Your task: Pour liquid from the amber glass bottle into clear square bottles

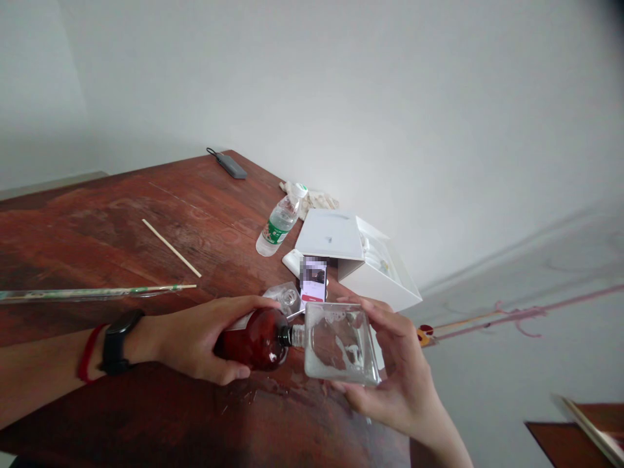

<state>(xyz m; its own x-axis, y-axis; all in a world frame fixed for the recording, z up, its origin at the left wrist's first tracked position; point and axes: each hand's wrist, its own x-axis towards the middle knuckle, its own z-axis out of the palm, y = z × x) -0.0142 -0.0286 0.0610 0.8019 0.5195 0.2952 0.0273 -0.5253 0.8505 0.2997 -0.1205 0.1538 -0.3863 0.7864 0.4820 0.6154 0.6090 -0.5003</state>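
My left hand point(197, 338) is wrapped round a reddish-brown bottle point(258, 341), which lies on its side in the air with its dark neck pointing right. Facing it is a square clear glass bottle point(336, 344), also sideways, with whitish foam or droplets on its walls. My right hand point(402, 367) grips this glass bottle by its base end. The two necks meet between my hands; whether they touch or one sits inside the other, I cannot tell. Just behind them a small clear object point(285, 298), its kind unclear, rests on the table.
On the brown wooden table point(97, 227) lie a phone point(314, 279), a thin stick point(170, 247) and a wrapped stick point(97, 294). A water bottle point(280, 224), a white box point(331, 231), a cloth point(319, 200) and a grey device point(230, 164) stand farther back, near the wall.
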